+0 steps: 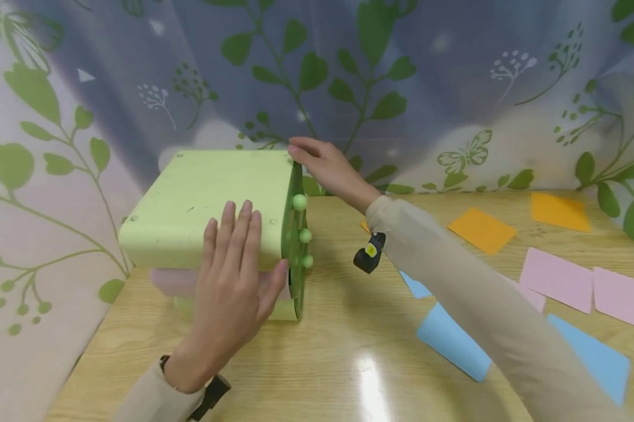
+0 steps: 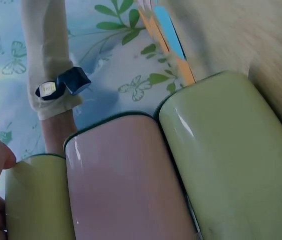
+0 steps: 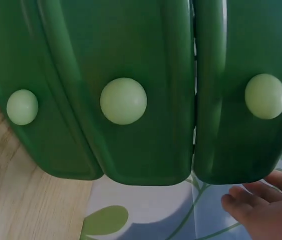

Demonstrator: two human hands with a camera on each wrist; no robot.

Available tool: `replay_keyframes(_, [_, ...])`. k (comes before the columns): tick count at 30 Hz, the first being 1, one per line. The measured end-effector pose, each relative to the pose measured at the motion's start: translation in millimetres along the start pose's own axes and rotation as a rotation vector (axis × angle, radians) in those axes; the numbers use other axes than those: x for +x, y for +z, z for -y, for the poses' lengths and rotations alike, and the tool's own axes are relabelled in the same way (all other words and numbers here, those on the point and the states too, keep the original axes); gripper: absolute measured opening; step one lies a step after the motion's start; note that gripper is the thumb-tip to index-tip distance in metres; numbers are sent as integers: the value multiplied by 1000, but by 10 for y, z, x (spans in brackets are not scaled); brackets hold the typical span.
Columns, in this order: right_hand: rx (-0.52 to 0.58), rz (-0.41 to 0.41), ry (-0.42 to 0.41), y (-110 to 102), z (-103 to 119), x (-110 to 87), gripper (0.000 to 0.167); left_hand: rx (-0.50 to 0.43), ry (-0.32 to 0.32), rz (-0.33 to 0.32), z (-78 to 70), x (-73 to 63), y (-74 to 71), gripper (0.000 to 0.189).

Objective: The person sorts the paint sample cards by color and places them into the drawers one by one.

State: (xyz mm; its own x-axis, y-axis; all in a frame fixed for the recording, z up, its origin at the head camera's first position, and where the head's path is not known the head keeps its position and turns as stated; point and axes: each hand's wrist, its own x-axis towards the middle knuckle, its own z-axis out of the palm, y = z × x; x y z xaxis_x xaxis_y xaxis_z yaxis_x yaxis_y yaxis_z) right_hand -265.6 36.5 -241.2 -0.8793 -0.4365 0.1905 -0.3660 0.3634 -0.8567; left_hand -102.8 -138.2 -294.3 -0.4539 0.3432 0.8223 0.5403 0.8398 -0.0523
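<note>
A small desktop drawer unit [image 1: 216, 193] stands at the left of the table, with a pale green top tier, a pink middle tier [image 2: 121, 180] and a pale green bottom tier [image 2: 220, 150]. Its dark green fronts [image 3: 145, 155] face right, each with a round light green knob [image 3: 123, 101]. My left hand [image 1: 229, 293] rests on the near rounded side of the top tier, fingers straight and thumb by the front edge. At the far right top corner, my right hand [image 1: 329, 167] touches the unit with lightly bent fingers, seen beside the top drawer front in the right wrist view.
Orange sheets [image 1: 482, 230], pink sheets [image 1: 556, 279] and blue sheets [image 1: 454, 341] of paper lie on the right of the wooden table [image 1: 348, 363], some partly behind my right sleeve. A leaf-patterned curtain [image 1: 427, 76] hangs along the back and left.
</note>
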Motion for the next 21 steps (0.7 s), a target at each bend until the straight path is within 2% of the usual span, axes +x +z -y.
replay_keyframes(5, [10,19,14,26,6,53,46,33,11,-30,40,12,50,61])
replay_keyframes(10, [11,15,9,14,-31,69,44,42,12,-33,43,8,96,60])
replay_keyframes(18, [32,8,4,19,-38,70,41,-116,7,38,91,-9,111,57])
replay_keyframes(21, [33,-15,18,5,-29,60,40,-137,17,52,110,9,123,57])
